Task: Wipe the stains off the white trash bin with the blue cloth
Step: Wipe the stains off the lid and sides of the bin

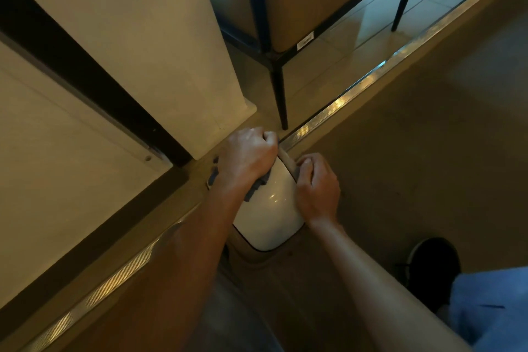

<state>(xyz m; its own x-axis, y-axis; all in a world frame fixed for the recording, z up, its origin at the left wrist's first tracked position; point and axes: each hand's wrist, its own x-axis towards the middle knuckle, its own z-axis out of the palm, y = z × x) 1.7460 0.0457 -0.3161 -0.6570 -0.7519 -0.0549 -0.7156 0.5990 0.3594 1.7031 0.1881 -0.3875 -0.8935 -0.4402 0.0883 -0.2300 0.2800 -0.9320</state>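
Note:
The white trash bin (270, 217) stands on the floor below me, its glossy lid facing up. My left hand (247, 156) is fisted around the blue cloth (255, 187) and presses it on the far left part of the lid; cloth edges poke out beneath the palm and at the wrist. My right hand (317, 187) grips the bin's right far edge, fingers curled over the rim. Both forearms reach down from the bottom of the view. Any stains on the lid are too dim to make out.
A white pillar (160, 37) and a dark-framed wall panel (71, 60) stand to the left. A black-legged chair (278, 88) is just beyond the bin. A metal floor strip (371, 71) runs diagonally. My dark shoe (434, 263) rests at the right.

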